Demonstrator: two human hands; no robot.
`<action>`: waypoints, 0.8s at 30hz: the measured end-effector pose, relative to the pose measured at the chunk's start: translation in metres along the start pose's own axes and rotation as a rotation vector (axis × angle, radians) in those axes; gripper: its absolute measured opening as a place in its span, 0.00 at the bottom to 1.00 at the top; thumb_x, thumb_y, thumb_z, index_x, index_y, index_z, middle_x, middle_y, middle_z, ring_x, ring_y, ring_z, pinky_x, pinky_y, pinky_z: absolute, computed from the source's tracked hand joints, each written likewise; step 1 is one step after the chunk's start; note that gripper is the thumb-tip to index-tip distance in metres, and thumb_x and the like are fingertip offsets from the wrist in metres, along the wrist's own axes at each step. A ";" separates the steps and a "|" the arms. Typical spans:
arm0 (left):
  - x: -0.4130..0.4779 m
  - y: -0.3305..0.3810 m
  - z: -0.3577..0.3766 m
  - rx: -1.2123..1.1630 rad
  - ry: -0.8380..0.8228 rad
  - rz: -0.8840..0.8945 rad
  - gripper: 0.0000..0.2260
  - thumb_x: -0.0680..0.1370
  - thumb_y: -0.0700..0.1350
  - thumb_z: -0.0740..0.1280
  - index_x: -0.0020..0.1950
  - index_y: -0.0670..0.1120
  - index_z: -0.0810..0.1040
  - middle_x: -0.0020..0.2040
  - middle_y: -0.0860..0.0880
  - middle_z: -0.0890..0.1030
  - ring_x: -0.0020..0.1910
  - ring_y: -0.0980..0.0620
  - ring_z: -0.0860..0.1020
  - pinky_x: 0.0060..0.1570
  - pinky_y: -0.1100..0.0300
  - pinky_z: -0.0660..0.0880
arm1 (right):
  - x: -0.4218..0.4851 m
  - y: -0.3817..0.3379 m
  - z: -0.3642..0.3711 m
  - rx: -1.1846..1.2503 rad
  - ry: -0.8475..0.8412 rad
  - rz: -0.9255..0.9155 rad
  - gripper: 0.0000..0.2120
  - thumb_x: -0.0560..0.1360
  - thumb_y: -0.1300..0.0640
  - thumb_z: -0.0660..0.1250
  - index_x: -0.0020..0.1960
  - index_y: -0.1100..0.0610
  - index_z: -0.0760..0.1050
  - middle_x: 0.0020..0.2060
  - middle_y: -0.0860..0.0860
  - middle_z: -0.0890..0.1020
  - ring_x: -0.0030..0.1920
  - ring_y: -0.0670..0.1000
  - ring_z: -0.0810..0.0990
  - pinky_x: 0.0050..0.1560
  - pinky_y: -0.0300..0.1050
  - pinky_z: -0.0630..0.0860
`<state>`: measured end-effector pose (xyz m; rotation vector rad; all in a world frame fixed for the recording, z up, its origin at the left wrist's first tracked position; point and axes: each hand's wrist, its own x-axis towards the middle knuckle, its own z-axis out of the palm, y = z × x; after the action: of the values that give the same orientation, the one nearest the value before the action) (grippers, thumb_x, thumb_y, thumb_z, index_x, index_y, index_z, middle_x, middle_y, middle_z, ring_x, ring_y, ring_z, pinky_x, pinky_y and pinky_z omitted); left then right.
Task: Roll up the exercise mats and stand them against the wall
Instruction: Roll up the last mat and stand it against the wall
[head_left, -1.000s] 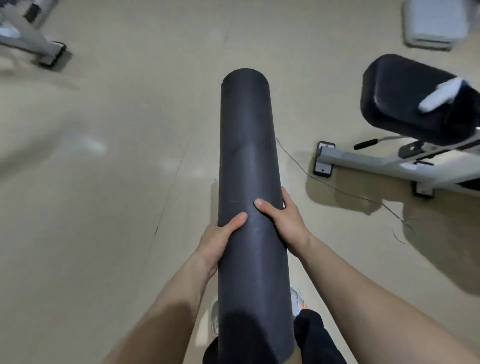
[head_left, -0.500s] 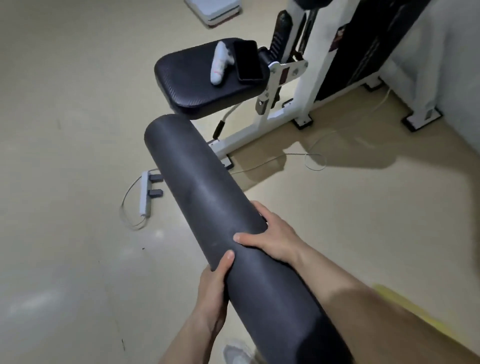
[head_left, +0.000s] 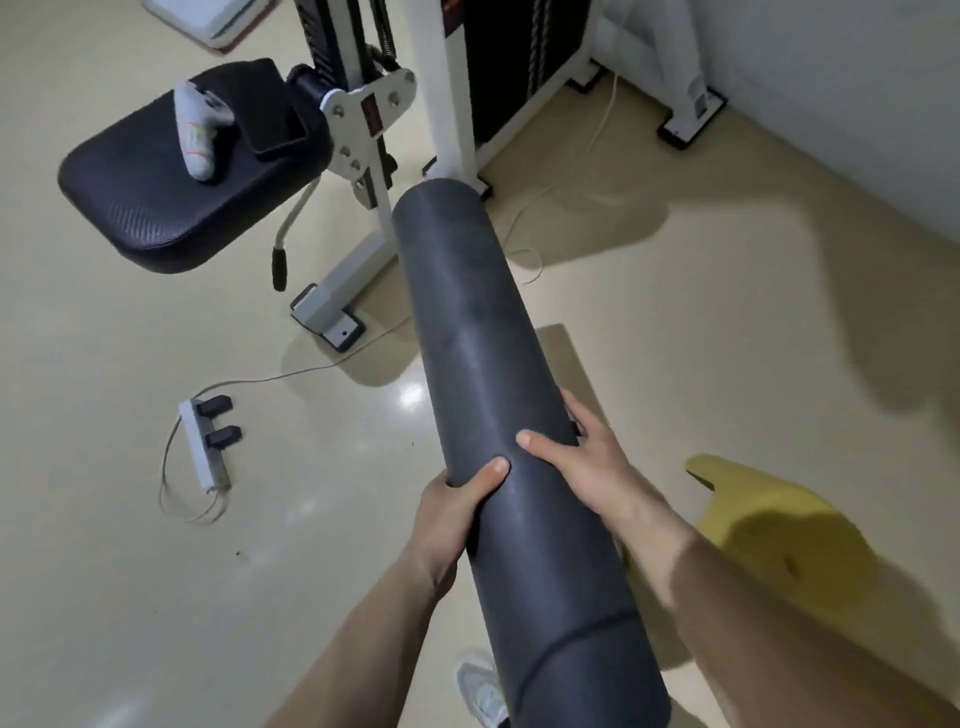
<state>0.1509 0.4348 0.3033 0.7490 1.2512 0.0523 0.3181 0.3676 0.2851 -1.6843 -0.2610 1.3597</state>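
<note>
A rolled dark grey exercise mat (head_left: 483, 364) runs from my body out over the floor, its far end near the foot of a gym machine. My left hand (head_left: 452, 509) grips the roll from its left side, thumb on top. My right hand (head_left: 587, 467) wraps it from the right, fingers round the far side. A yellow mat (head_left: 779, 530) lies flat on the floor at the right, partly under my right forearm. The white wall (head_left: 857, 104) stands at the upper right.
A white gym machine (head_left: 447, 104) with a black padded seat (head_left: 171, 192) stands ahead; a white controller (head_left: 200, 130) and a phone (head_left: 272, 122) lie on the seat. A power strip (head_left: 202, 441) with cables lies on the floor at left. My shoe (head_left: 480, 691) shows below.
My view has swung right toward the machine and the wall. The rolled mat stays in both hands and now points more straight ahead; the yellow mat has come into view.
</note>
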 end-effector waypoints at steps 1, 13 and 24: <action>0.011 0.008 0.013 0.036 -0.016 0.001 0.25 0.71 0.56 0.77 0.63 0.44 0.82 0.55 0.47 0.87 0.55 0.47 0.86 0.60 0.48 0.80 | 0.006 -0.002 -0.014 0.040 0.024 -0.006 0.37 0.61 0.42 0.81 0.69 0.36 0.75 0.60 0.39 0.84 0.57 0.44 0.85 0.63 0.52 0.80; 0.152 0.126 0.224 0.388 -0.197 0.068 0.23 0.72 0.52 0.80 0.62 0.43 0.81 0.53 0.48 0.88 0.52 0.49 0.86 0.59 0.51 0.81 | 0.110 -0.049 -0.222 0.341 0.332 -0.074 0.27 0.67 0.49 0.81 0.65 0.45 0.79 0.54 0.47 0.87 0.55 0.51 0.87 0.59 0.53 0.82; 0.378 0.225 0.379 0.508 -0.314 0.161 0.31 0.69 0.50 0.83 0.68 0.45 0.77 0.56 0.48 0.87 0.54 0.48 0.86 0.59 0.49 0.81 | 0.305 -0.095 -0.363 0.546 0.600 -0.057 0.16 0.74 0.58 0.77 0.57 0.46 0.76 0.51 0.45 0.85 0.47 0.45 0.86 0.45 0.36 0.81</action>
<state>0.6904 0.5852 0.1511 1.2454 0.9057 -0.2527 0.7754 0.4332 0.1409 -1.5084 0.3754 0.7337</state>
